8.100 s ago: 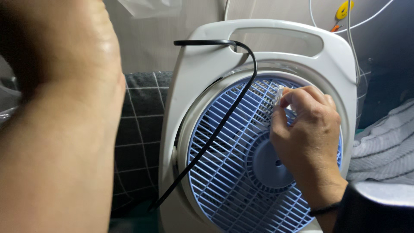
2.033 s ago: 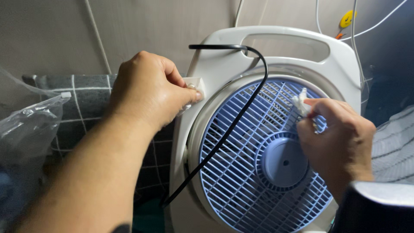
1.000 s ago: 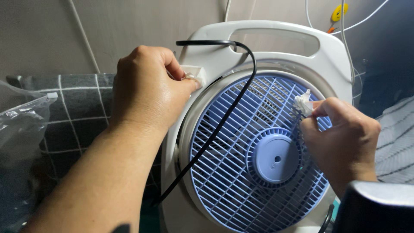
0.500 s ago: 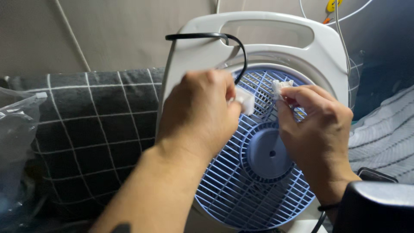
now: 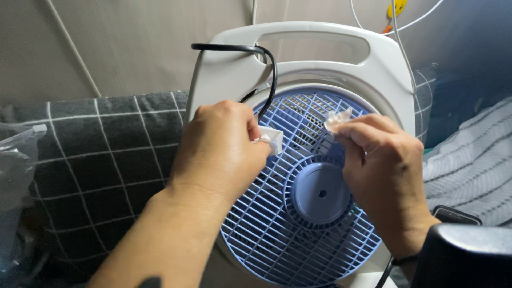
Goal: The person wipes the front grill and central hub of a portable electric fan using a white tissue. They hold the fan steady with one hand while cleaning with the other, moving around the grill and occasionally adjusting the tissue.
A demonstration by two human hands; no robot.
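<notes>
A white box fan (image 5: 229, 69) with a pale blue round grille (image 5: 298, 240) and a blue hub (image 5: 319, 193) stands before me. My left hand (image 5: 218, 154) pinches a small folded white wipe (image 5: 272, 140) against the grille's upper left. My right hand (image 5: 381, 170) holds a crumpled white wipe (image 5: 337, 118) at the grille's upper right bars. A black cord (image 5: 266, 64) hangs over the fan's top and runs down behind my left hand.
A dark checked cushion (image 5: 101, 154) lies left of the fan. A clear plastic bag (image 5: 16, 176) sits at the far left. A striped grey blanket (image 5: 469, 165) is at the right, white cables (image 5: 405, 48) hang on the wall behind, and a dark object (image 5: 464, 256) fills the bottom right.
My left hand left the fan's upper left frame and moved with its wipe onto the grille. My right hand stayed at the upper right bars. The view shifted slightly.
</notes>
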